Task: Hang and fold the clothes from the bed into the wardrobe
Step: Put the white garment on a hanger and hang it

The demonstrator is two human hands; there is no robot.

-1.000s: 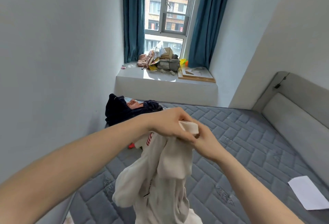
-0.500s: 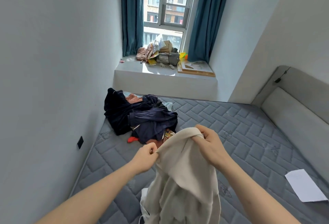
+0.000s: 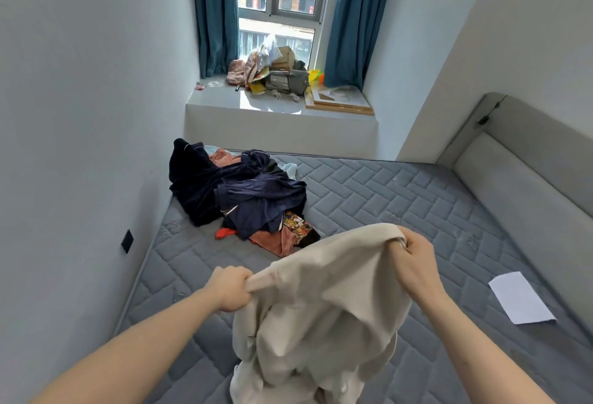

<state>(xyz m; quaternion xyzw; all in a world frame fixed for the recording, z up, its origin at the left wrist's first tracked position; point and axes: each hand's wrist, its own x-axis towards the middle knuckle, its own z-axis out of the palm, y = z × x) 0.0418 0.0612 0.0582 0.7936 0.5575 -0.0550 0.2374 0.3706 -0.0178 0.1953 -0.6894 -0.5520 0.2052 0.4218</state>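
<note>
A: So, what's being held up over the grey quilted mattress (image 3: 369,198) right now?

B: A cream-coloured soft cotton garment (image 3: 321,301). It's gripped at its top edge by both hands and held above the bed, with the rest of the fabric hanging down bunched toward the bottom of the view. What kind of garment it is can't be told from the folds.

A: And how's the grip on each side?

B: The left hand (image 3: 231,288) is closed in a fist round a bunched bit of the cream fabric, lower and nearer the camera. The right hand (image 3: 414,259) is curled round the other end of the edge, higher and further out. The cloth is stretched between the two.

A: Rest of the laundry?

B: A heap of dark navy clothes (image 3: 237,192) is piled on the mattress by the left wall, well apart from the hands. Salmon-pink cloth (image 3: 272,241) and a multicoloured patterned piece (image 3: 296,224) are tucked in at the near edge of the heap, and a small red scrap (image 3: 224,233) is poking out beside it.

A: Anything else lying around?

B: A white sheet of paper (image 3: 519,297) is lying flat on the mattress to the right. A cluttered white window ledge (image 3: 224,99) is seen at the far end, between teal curtains (image 3: 215,15), and a grey padded headboard (image 3: 526,179) runs along the right.
</note>
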